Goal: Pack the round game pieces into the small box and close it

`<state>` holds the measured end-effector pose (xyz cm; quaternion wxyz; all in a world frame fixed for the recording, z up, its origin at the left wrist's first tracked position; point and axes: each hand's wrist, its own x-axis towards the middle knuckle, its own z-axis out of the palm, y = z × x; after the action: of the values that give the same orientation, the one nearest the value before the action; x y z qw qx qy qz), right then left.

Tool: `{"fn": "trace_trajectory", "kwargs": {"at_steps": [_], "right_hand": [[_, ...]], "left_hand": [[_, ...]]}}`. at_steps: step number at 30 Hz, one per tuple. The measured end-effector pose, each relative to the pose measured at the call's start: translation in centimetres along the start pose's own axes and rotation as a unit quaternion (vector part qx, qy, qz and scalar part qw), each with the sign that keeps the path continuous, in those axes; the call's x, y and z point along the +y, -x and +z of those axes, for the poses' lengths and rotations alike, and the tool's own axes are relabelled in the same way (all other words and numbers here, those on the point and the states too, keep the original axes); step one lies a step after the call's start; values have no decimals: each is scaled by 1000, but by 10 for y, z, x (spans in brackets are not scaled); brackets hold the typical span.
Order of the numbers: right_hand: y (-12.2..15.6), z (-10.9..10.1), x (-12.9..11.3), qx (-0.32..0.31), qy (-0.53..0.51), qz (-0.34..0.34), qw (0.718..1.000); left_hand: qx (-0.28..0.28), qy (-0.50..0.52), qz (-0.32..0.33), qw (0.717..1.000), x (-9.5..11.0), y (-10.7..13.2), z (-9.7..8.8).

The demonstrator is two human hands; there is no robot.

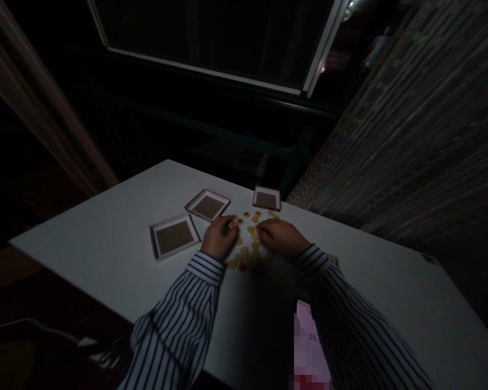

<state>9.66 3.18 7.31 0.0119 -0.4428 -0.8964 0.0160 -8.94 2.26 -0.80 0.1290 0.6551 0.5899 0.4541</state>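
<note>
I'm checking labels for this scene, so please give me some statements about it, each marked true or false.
1. The left hand and right hand are both over the table. True.
2. Only one open box is on the table. False: at least three open boxes are.
3. Round pieces lie between the hands. True.
4. Both sleeves are plain. False: the sleeves are striped.
5. A lit screen shows beside the right sleeve. True.

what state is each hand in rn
Left hand: curled at a red-marked disc; grip unclear.
Right hand: curled by other discs; holding can't be told.
</note>
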Motion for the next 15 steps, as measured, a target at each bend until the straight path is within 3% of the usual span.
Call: {"fn": "trace_trajectory", "kwargs": {"at_steps": [15], "right_hand": [[17,-10,17,15,-28,43,999]], "left_hand": [[-1,182,-45,982,10,5,11]]}}
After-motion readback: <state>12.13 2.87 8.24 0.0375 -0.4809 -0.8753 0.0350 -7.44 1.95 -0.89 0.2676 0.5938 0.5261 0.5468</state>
